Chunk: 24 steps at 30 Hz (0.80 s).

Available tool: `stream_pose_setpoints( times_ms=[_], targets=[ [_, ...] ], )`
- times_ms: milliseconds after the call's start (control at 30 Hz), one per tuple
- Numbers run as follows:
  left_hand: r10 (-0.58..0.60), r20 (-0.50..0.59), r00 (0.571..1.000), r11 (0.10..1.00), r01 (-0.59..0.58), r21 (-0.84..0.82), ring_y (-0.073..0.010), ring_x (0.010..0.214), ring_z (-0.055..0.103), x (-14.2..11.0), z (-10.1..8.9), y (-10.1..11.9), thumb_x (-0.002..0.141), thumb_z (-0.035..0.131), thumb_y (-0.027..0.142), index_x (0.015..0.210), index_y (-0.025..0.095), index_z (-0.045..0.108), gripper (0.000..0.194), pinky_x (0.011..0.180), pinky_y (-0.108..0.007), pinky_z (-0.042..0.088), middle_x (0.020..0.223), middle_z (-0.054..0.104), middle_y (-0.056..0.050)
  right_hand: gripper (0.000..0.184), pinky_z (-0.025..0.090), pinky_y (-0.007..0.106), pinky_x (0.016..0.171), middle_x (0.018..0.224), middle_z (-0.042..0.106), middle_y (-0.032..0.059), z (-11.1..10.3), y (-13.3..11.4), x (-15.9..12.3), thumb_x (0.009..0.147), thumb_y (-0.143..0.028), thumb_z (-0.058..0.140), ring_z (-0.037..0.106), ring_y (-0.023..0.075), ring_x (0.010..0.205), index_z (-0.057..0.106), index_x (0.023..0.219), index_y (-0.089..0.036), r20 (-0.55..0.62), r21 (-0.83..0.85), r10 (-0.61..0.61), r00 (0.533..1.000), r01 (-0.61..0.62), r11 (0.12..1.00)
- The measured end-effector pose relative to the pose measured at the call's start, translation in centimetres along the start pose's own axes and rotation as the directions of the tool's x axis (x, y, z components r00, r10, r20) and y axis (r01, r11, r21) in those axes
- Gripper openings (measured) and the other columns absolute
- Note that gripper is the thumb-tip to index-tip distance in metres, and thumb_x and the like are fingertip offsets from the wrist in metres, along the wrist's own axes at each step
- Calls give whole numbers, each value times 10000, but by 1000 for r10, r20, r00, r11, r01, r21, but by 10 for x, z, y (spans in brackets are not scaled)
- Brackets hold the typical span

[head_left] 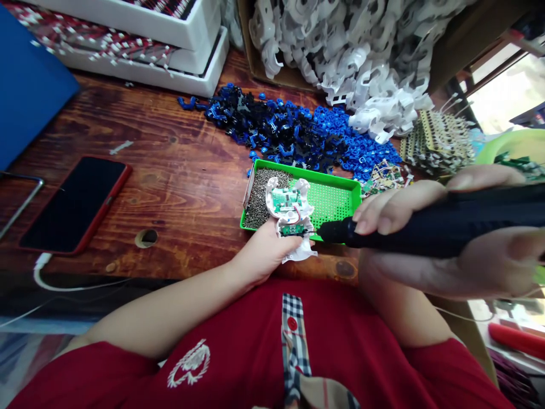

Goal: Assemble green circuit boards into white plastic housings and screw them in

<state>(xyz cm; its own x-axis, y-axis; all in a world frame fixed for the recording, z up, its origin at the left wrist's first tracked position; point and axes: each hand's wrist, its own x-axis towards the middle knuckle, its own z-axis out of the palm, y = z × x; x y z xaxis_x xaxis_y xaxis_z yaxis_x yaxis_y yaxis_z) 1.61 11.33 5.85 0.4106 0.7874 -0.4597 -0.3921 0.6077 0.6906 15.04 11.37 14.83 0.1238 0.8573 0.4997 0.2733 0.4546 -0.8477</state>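
My left hand (263,250) is closed on a white plastic housing (303,250) with green circuit boards (287,200) set into it and a few thin wires. My right hand (409,210) wraps round a black electric screwdriver (426,227), held level from the right. Its tip reaches the right side of the housing, by the lower board; whether a screw sits there is too small to tell. Just behind the housing lies a green perforated tray (332,199), partly covered by it, with many small metal screws (260,199) heaped in its left part.
Blue and black plastic parts (276,128) are piled behind the tray. A box of white shells (332,45) stands at the back, with stacked boards (438,142) to its right. White foam trays (187,62) hold red wires. A phone (76,204) lies on the left, cable attached.
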Motion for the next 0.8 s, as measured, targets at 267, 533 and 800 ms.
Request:
stream_pose_setpoints(
  times_ms=[267, 533, 800],
  targets=[
    [27, 21, 999, 999, -27, 39, -158, 741, 615, -2, 4, 2, 617, 641, 62, 930, 126, 636, 319, 731, -282, 457, 815, 702, -16, 248, 440, 306, 384, 520, 528, -54, 7, 32, -7, 759, -397, 588, 511, 137, 382, 464, 882, -222, -115, 445, -131, 985, 169, 880],
    [80, -18, 997, 990, -77, 115, -172, 820, 600, -3, -1, -5, 650, 662, 109, 1010, 132, 603, 365, 773, -290, 453, 973, 671, -36, 196, 427, 316, 368, 532, 540, -25, 12, 30, -12, 743, -316, 593, 497, 150, 379, 477, 851, -201, -107, 465, -136, 985, 171, 869],
    [94, -54, 994, 995, -92, 32, -143, 785, 601, -2, -1, -8, 639, 680, 83, 984, 149, 588, 363, 769, -277, 464, 911, 665, -2, 191, 434, 310, 386, 522, 525, -29, 11, 33, -15, 755, -339, 570, 503, 143, 381, 481, 848, -198, -64, 470, -155, 986, 167, 867]
  ],
)
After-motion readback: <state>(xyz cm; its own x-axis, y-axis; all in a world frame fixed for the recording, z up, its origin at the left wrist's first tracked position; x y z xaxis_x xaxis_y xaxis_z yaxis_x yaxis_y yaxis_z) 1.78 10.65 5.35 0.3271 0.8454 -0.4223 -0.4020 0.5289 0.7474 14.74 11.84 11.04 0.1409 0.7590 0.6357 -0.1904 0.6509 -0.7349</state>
